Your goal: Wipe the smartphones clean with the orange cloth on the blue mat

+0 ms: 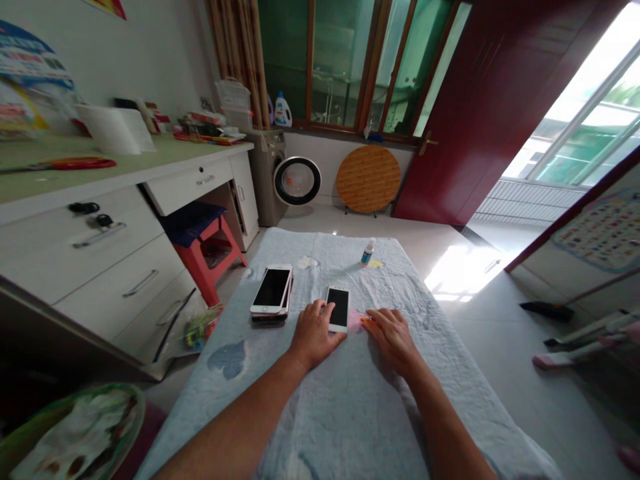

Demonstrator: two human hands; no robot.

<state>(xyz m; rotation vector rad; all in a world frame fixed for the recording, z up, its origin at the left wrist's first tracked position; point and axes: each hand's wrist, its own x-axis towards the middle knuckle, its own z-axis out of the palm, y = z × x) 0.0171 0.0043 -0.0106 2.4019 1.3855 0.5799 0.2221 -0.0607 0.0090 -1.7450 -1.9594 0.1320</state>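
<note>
A white smartphone (339, 309) with a dark screen lies face up on the cloth-covered table (350, 407). My left hand (314, 335) grips it from the left side, fingertips at its left edge and thumb by its lower corner. Just to the right of the phone, my right hand (393, 339) is closed on a small orange piece (367, 321), its kind too small to make out. Left of my hands sits a stack of phones (273, 291), a white one on top. A small bottle with a white cap (368, 253) stands upright farther back.
Along the left runs a white desk (115, 247) with a paper roll (113, 127) and red-handled scissors (83, 163). A red stool (213, 253) stands beside it. Behind are a washing machine with its door open (297, 181) and a round wooden board (369, 179). A bin (143, 413) is at lower left.
</note>
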